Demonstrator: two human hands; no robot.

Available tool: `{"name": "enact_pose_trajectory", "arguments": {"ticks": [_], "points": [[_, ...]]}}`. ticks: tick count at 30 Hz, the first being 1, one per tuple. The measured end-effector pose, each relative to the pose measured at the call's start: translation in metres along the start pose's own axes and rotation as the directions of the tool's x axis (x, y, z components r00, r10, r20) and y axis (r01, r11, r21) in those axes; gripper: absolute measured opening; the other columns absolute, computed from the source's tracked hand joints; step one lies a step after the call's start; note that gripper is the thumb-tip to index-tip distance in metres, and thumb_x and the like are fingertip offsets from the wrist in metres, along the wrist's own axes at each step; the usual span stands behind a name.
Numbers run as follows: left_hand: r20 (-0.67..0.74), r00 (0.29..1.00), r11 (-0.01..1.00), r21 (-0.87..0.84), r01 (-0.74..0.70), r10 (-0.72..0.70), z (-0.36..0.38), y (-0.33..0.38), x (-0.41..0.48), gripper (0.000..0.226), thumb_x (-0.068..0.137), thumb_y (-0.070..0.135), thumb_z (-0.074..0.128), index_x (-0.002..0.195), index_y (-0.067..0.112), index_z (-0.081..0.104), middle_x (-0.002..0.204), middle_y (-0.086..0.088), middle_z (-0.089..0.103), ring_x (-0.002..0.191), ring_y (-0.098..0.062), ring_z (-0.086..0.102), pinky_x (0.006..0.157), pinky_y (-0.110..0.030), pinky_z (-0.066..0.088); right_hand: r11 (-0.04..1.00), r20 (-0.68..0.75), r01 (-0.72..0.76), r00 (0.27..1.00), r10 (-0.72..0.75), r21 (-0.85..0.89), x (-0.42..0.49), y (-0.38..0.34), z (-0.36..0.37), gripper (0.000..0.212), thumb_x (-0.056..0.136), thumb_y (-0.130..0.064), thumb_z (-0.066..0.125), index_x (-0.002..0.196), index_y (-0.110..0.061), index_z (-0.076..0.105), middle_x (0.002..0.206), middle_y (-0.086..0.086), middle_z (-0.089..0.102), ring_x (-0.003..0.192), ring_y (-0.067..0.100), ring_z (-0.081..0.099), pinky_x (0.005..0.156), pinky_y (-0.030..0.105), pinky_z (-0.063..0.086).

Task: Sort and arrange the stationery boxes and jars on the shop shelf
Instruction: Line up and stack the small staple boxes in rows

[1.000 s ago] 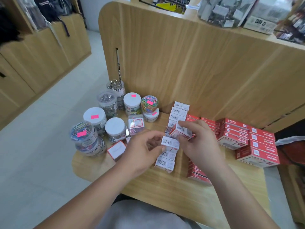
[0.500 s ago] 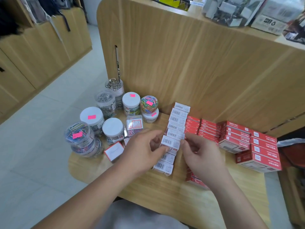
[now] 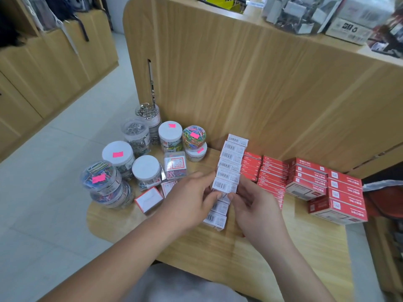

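On the low wooden shelf (image 3: pixel 218 258), both hands meet over one white box (image 3: pixel 224 185) in the middle of a row (image 3: pixel 232 153) of like boxes. The left hand (image 3: pixel 189 199) pinches the box's left end, thumb below and fingers curled over the far edge; the right hand (image 3: pixel 255 205) pinches its right end the same way. The box lies with its long axis across the shelf, left to right, and its barcode face turned up. The row itself runs the other way, from near the person out to the back panel (image 3: pixel 261 83), leaning a little to the right at its far end, each box touching the next. Two more boxes of the row show below the hands, nearer the person. Just right of the row, flat red boxes (image 3: pixel 272 173) are stacked in columns, with bigger red boxes (image 3: pixel 344 192) piled further right. Left of the row stand the jars (image 3: pixel 118 154), upright and close together, some stacked, several with pink stickers on their lids. A clear case (image 3: pixel 174 166) of coloured clips stands between the jars and the left hand.
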State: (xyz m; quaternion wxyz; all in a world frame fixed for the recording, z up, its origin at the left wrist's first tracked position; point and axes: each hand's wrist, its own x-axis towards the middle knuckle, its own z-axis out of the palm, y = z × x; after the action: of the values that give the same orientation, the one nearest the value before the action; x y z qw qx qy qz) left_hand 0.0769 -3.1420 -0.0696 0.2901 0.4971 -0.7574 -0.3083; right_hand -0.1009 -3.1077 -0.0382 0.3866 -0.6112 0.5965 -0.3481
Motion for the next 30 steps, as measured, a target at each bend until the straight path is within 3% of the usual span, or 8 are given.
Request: {"name": "enact_pose_trajectory", "arguments": {"ticks": [4, 7, 11, 13, 18, 22, 25, 30], "points": [[-0.004, 1.0, 1.0, -0.02, 0.004, -0.004, 0.0, 0.003, -0.003, 0.029, 0.094, 0.024, 0.066, 0.118, 0.04, 0.063, 0.083, 0.01, 0.052, 0.076, -0.005, 0.053, 0.069, -0.031, 0.048, 1.0, -0.033, 0.007, 0.999, -0.008, -0.006, -0.004, -0.001, 0.003, 0.047, 0.096, 0.004, 0.057, 0.13, -0.028, 0.065, 0.114, -0.025, 0.072, 0.109, -0.006, 0.066, 0.086, 0.007, 0.048], [-0.071, 0.997, 0.999, -0.049, 0.012, -0.015, -0.006, 0.004, -0.01, 0.032, 0.091, 0.018, 0.07, 0.114, 0.038, 0.061, 0.083, 0.012, 0.059, 0.073, 0.0, 0.055, 0.066, -0.021, 0.043, 0.997, -0.113, 0.024, 0.993, -0.033, -0.079, -0.01, -0.002, 0.004, 0.036, 0.095, -0.007, 0.065, 0.117, -0.036, 0.065, 0.099, -0.022, 0.073, 0.093, 0.001, 0.069, 0.081, 0.023, 0.056], [-0.274, 0.958, 0.993, -0.099, 0.061, -0.086, -0.024, 0.0, -0.056, 0.028, 0.09, 0.016, 0.072, 0.117, 0.024, 0.073, 0.086, 0.019, 0.06, 0.076, 0.002, 0.057, 0.071, -0.01, 0.04, 0.919, -0.276, 0.186, 0.917, -0.289, -0.347, -0.025, -0.015, 0.007, 0.026, 0.094, -0.024, 0.068, 0.119, -0.029, 0.066, 0.1, -0.015, 0.067, 0.091, 0.011, 0.064, 0.083, 0.035, 0.054], [-0.298, 0.949, 0.992, -0.1, 0.076, -0.102, -0.032, -0.008, -0.092, 0.024, 0.09, 0.009, 0.075, 0.108, 0.024, 0.076, 0.084, 0.018, 0.06, 0.076, -0.002, 0.059, 0.069, -0.012, 0.041, 0.909, -0.2, 0.248, 0.924, -0.325, -0.334, -0.032, -0.027, 0.022, 0.026, 0.093, -0.03, 0.065, 0.116, -0.02, 0.071, 0.102, -0.012, 0.069, 0.095, 0.01, 0.067, 0.082, 0.037, 0.056], [-0.288, 0.912, 0.957, -0.093, 0.276, -0.291, -0.045, -0.043, -0.15, 0.029, 0.088, 0.011, 0.077, 0.102, 0.036, 0.073, 0.082, 0.017, 0.061, 0.07, -0.005, 0.061, 0.063, -0.013, 0.043, 0.983, 0.144, 0.107, 0.986, -0.086, -0.15, -0.032, -0.04, 0.082, 0.023, 0.09, -0.032, 0.068, 0.112, -0.029, 0.073, 0.104, -0.018, 0.07, 0.098, 0.004, 0.068, 0.081, 0.029, 0.058], [-0.323, 0.881, 0.936, -0.19, 0.298, -0.346, -0.052, -0.05, -0.153, 0.025, 0.086, 0.026, 0.072, 0.106, 0.038, 0.066, 0.085, 0.016, 0.065, 0.065, -0.005, 0.061, 0.063, -0.021, 0.05, 0.932, 0.177, 0.18, 0.976, -0.128, -0.314, -0.035, -0.034, 0.112, 0.029, 0.084, -0.024, 0.066, 0.113, -0.022, 0.072, 0.112, -0.013, 0.064, 0.102, 0.006, 0.063, 0.09, 0.024, 0.052], [-0.162, 0.922, 0.921, -0.237, 0.309, -0.352, -0.05, -0.052, -0.151, 0.026, 0.081, 0.036, 0.071, 0.106, 0.036, 0.064, 0.081, 0.007, 0.061, 0.064, -0.013, 0.058, 0.063, -0.029, 0.053, 0.938, 0.227, 0.164, 0.969, -0.096, -0.305, -0.04, -0.038, 0.12, 0.05, 0.074, -0.013, 0.063, 0.123, -0.02, 0.069, 0.117, -0.013, 0.059, 0.107, 0.006, 0.061, 0.094, 0.014, 0.046], [-0.127, 0.944, 0.941, -0.195, 0.277, -0.305, -0.046, -0.058, -0.141, 0.024, 0.086, 0.028, 0.073, 0.107, 0.037, 0.068, 0.084, 0.011, 0.061, 0.076, -0.011, 0.06, 0.069, -0.03, 0.052, 0.952, 0.208, 0.165, 0.972, -0.113, -0.258, -0.036, -0.031, 0.123, 0.06, 0.077, 0.005, 0.065, 0.129, -0.026, 0.067, 0.116, -0.011, 0.065, 0.107, 0.008, 0.064, 0.094, 0.032, 0.053]]}}
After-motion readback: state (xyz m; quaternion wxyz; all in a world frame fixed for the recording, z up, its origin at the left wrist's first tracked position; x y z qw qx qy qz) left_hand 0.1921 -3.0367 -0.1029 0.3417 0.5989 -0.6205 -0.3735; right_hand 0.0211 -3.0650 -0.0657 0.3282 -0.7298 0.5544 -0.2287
